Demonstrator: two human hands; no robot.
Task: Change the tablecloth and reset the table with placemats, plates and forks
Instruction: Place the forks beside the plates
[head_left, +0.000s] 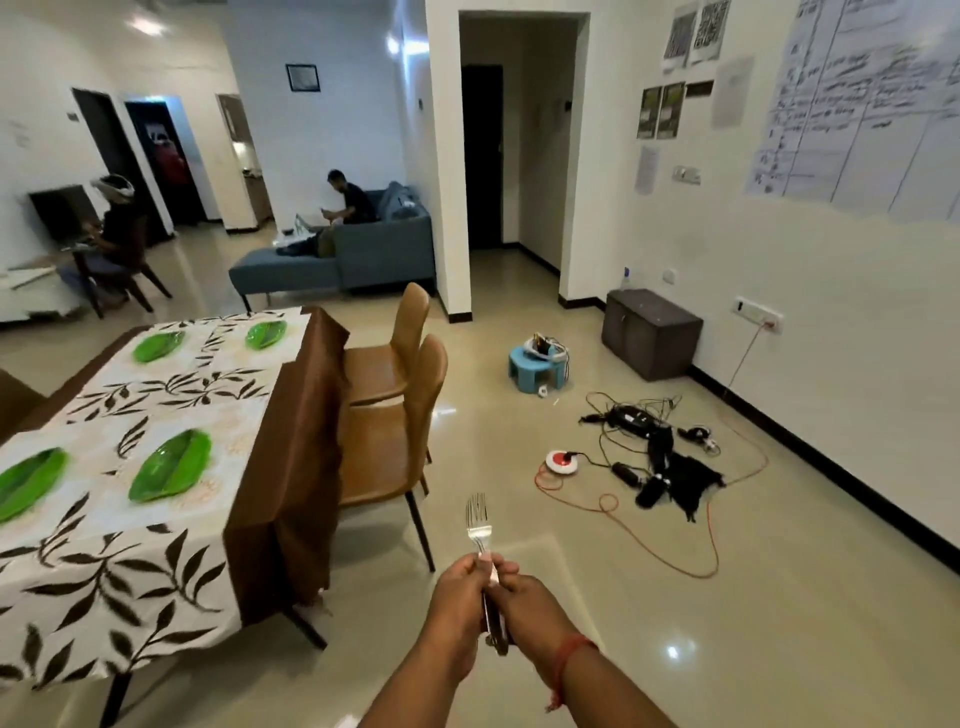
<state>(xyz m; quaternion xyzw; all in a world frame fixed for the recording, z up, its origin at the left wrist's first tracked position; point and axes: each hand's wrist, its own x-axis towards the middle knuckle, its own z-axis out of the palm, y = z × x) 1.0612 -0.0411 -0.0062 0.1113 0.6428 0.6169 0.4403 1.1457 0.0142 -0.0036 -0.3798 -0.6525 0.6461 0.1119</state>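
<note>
A bunch of forks (479, 527) stands upright in front of me, tines up, over the floor to the right of the table. My left hand (460, 597) and my right hand (532, 608) both grip the handles. The table carries a brown tablecloth (293, 441) with leaf-patterned white placemats (130, 566) on top. Several green leaf-shaped plates lie on the mats: one near the right edge (170, 466), one at the left (28, 480), two at the far end (158, 346) (266, 334). No fork lies on the table.
Two tan chairs (387, 441) stand along the table's right side. Cables, a red-and-white power reel (562, 461) and dark gear lie on the floor to the right. A blue stool (537, 361), a dark cabinet (652, 332), a sofa with a seated person and another seated person are further off.
</note>
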